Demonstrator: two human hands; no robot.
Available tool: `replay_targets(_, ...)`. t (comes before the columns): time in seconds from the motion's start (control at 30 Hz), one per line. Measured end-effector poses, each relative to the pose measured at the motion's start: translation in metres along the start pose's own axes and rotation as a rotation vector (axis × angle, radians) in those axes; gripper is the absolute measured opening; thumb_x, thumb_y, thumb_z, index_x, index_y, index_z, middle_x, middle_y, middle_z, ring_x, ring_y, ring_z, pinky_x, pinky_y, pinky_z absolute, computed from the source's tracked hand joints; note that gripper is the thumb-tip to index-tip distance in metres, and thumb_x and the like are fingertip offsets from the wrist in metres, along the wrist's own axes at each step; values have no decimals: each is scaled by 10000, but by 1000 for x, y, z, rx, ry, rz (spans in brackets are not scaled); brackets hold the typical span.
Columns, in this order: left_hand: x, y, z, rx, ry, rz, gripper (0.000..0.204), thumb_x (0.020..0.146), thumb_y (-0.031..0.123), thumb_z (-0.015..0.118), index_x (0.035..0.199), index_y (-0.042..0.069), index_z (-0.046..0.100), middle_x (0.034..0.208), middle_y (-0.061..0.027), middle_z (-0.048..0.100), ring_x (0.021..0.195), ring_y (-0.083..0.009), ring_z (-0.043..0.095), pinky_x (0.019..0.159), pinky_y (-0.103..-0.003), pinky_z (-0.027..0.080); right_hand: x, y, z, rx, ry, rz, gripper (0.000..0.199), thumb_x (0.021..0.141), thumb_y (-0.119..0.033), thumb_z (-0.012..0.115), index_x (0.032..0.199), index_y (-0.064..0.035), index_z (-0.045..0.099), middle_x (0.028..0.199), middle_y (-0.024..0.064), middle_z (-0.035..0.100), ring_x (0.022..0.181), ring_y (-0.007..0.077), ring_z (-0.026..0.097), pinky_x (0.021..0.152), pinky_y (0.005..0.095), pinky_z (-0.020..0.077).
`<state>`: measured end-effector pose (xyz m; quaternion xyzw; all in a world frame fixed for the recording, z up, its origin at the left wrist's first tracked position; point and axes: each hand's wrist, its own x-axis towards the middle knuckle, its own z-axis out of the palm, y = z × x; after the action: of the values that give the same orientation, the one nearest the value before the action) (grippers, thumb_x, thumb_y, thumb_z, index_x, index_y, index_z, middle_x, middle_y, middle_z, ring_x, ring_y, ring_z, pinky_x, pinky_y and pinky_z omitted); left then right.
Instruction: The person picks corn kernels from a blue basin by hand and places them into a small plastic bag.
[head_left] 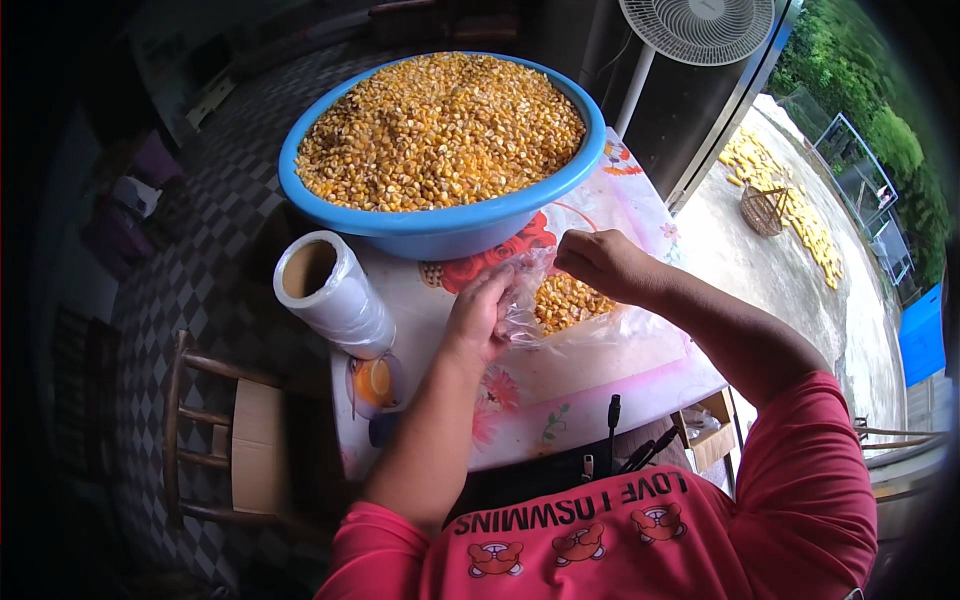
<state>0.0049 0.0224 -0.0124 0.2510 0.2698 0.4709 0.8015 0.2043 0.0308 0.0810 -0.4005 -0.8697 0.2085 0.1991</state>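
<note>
A clear plastic bag [522, 318] lies on the flower-patterned table [420, 440] in front of me, with loose yellow corn kernels [568, 304] inside. My left hand [483, 312] grips the bag's left side, thumb and fingers closed on the thin film. At the bag's far edge, my right hand [607, 264] is closed with its knuckles up, pinching the film there; its fingertips are partly hidden. Just beyond both hands stands a large blue basin [430, 222] heaped with corn kernels [440, 130].
To the left stands a roll of clear plastic bags [350, 305], beside a small orange-patterned container [375, 382]. A wooden chair [215, 455] is at the left, and a fan [700, 28] at the far right. Outside, corn cobs [800, 215] surround a wicker basket [764, 211].
</note>
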Motion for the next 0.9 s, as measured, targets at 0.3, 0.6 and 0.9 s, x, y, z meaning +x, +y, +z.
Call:
replay_targets(0.3,-11,7,19,-8,34,-39,220,907,199,470,1067,72,551,720,-1,534,469,-56,423,347,-198,312,-15,24,6,-145,-98,54,69,846,-84,545,857,-19,568,756,138,595,702,301,595,647,370,478)
replay_targets(0.6,-10,7,22,22,74,-38,219,920,203,440,1038,81,578,551,33,479,352,-42,321,327,-200,278,-20,25,3,-179,-57,-13,66,837,-76,559,843,-12,572,750,137,598,693,295,602,638,361,482)
replay_targets(0.9,-4,5,18,-26,96,-22,244,907,192,463,1098,70,555,783,-8,573,469,-49,444,333,-191,279,-14,2,-11,-9,59,-46,71,848,-56,566,898,-9,587,758,97,634,679,181,647,605,288,516)
